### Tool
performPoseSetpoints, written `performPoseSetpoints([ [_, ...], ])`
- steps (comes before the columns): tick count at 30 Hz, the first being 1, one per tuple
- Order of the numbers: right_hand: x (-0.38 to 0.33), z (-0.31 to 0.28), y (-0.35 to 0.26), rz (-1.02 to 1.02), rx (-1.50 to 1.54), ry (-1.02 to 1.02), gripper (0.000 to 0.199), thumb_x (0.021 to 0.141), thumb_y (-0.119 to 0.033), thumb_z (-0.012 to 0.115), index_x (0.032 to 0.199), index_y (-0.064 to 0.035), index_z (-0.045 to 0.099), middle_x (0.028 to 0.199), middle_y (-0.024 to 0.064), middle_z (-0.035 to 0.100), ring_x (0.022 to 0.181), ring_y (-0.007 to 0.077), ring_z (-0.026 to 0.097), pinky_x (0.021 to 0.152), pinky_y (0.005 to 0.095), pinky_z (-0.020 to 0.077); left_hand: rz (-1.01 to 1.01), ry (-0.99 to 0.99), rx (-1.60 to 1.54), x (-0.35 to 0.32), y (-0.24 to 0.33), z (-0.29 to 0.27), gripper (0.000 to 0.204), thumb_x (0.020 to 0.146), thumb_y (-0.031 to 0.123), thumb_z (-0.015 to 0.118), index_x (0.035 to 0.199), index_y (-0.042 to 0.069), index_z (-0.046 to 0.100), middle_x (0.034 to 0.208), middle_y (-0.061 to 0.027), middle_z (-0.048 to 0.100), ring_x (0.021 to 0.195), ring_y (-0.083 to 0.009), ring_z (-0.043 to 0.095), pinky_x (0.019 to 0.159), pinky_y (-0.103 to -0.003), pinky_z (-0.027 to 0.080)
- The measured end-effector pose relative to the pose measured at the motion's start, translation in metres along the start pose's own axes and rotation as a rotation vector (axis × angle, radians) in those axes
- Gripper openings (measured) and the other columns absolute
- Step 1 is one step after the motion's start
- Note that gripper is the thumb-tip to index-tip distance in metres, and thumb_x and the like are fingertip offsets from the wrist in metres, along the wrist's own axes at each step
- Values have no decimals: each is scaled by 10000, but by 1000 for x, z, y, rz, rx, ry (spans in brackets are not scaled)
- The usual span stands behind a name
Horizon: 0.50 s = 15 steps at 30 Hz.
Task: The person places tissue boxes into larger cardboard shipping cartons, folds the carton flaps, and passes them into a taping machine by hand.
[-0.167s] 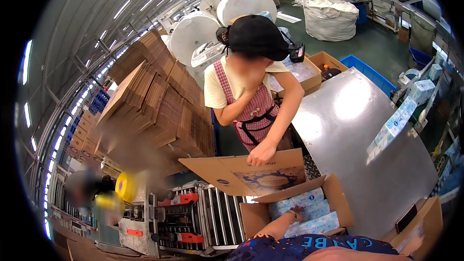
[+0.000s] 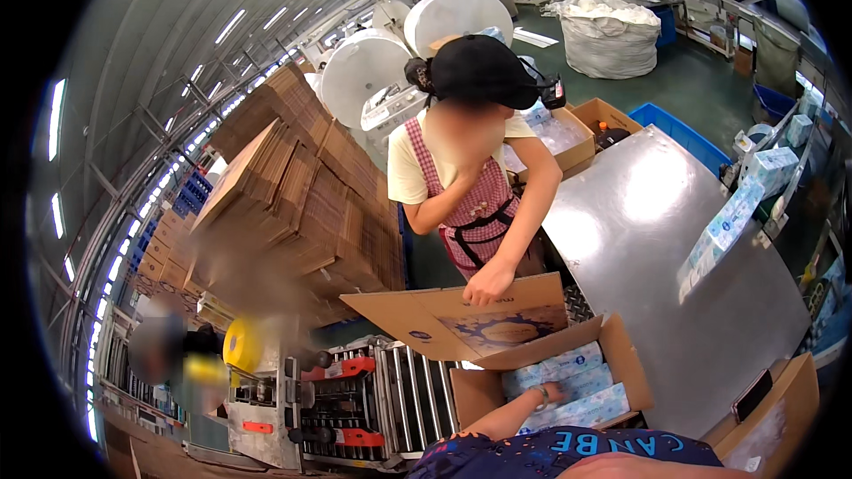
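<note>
the open cardboard carton [image 2: 612, 348] stands at the near edge of the steel counter [image 2: 657, 239], just beside the end of the roller conveyor [image 2: 404, 399]. judged from its present state, filling is well advanced: pale blue-and-white soft packs [image 2: 568, 386] lie flat inside in at least three rows and cover the visible floor of the carton. closing is not yet done; all flaps stand open and no tape shows on them.

the wearer's left hand [image 2: 550, 393], with a watch on the wrist, is inside the carton and rests on top of the packs. the grip cannot be read at this size; whether the fingers are closed on a pack or lying flat cannot be told. the right hand is not visible.

a co-worker in a checked apron stands at the far side of the carton. that person's hand [image 2: 488, 284] presses on the far edge of a long printed flap [image 2: 461, 319], which is folded outward toward the conveyor and tilted.

carton appearance: brown corrugated board, clean edges, a blue printed design on the outer face of the long flap. a second open box [image 2: 781, 408] stands at the near right corner of the counter. a tall pile of flattened cartons [image 2: 293, 204] is stacked beyond the conveyor.
</note>
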State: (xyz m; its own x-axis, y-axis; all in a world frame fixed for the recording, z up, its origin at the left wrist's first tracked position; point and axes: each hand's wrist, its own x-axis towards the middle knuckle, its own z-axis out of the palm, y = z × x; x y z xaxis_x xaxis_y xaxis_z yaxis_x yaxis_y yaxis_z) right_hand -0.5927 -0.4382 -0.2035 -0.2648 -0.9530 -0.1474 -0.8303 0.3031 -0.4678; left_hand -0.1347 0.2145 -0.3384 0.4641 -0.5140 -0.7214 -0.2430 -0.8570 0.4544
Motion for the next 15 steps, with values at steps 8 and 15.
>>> performPoseSetpoints([
  [8, -13, 3, 1, -29, 24, -59, 224, 942, -169, 608, 1036, 11, 703, 1005, 128, 684, 938, 256, 631, 861, 369, 484, 36, 179, -259, -32, 4, 0, 709, 865, 556, 642, 1317, 10, 607, 1261, -221, 659, 1159, -364, 634, 1002, -403, 487],
  [15, -16, -5, 4, -61, 20, -61, 207, 942, -171, 606, 1013, -3, 704, 967, 84, 678, 891, 209, 619, 813, 339, 483, 38, 257, -310, -64, 6, 9, 636, 898, 496, 627, 1316, 18, 602, 1223, -217, 674, 1131, -364, 643, 982, -410, 496],
])
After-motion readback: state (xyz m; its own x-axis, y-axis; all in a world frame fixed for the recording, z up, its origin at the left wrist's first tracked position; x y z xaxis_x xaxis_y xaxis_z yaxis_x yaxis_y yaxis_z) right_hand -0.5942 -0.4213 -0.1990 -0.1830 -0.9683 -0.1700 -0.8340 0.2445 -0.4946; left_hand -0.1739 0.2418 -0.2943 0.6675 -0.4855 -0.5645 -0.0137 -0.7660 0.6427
